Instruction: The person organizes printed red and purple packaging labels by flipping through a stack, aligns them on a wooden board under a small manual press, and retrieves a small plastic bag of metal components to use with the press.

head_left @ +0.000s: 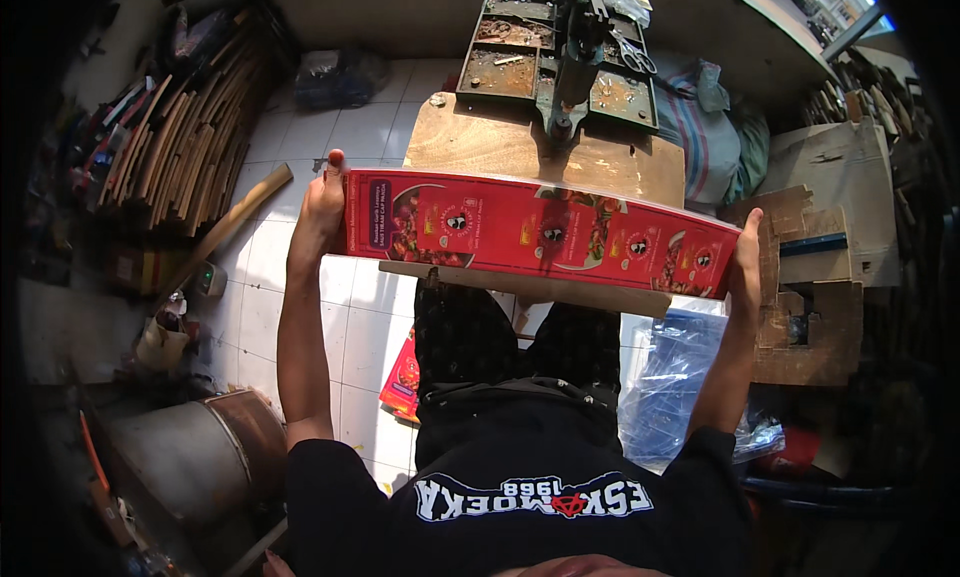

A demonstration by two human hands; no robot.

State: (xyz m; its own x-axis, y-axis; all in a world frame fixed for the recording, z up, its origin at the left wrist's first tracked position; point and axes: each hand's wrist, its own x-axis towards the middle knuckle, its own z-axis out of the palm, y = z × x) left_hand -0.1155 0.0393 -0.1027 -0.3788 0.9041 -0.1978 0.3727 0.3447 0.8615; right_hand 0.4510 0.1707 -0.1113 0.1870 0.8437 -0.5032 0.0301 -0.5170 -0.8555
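A long red cardboard panel (510, 232), printed with food pictures, stretches across the middle between my two hands. My left hand (321, 215) is closed on its left end, thumb up along the edge. On the right end my right hand (745, 262) grips it the same way, a little lower, so the panel slopes down to the right. It hangs over the front part of a wooden board (545, 142), hiding much of it. Behind it rises a dark metal bench machine (578, 67), whose exact kind I cannot tell.
A divided metal tray (505, 67) with small parts and scissors (634, 53) surrounds the machine. Cardboard stacks (175, 127) lean at left; cut cardboard (810, 307) lies right. A rusty drum (205, 452), clear plastic (670, 377) and a red printed piece (404, 377) sit lower down.
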